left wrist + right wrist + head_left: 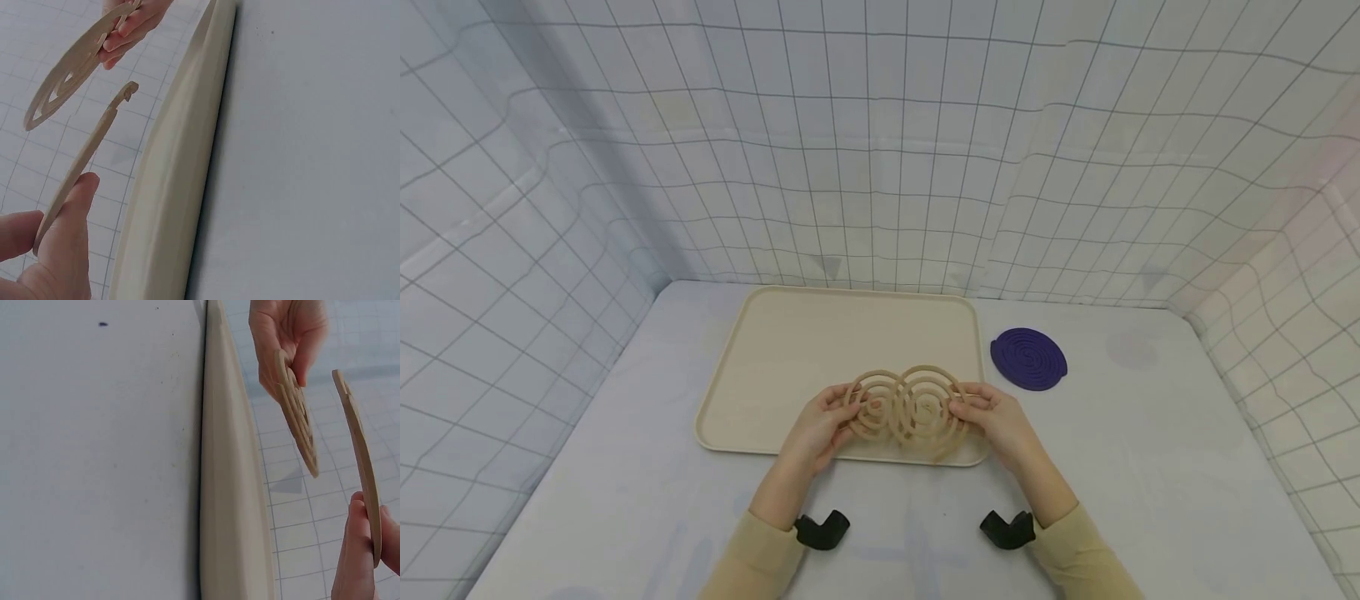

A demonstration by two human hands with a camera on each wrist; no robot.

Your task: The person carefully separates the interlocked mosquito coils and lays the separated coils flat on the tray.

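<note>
My left hand (815, 423) pinches a beige mosquito coil (878, 374) between thumb and fingers by its outer left side. A second beige mosquito coil (927, 368) is held by my right hand (1007, 423), pinched at its right side. The two coils overlap in the head view, but both wrist views show a gap between them. Edge-on, the left coil (81, 159) has a hooked tip, and the right coil (362, 450) looks thin and slightly bowed. Both coils are held up over the front part of a cream tray (820, 333).
Right of the tray lies a flat purple mosquito coil (1028, 359) on the white table (1120, 433). The tray's raised rim (228, 487) runs along below the hands. Gridded white sheets (895, 167) enclose the table at the back and sides.
</note>
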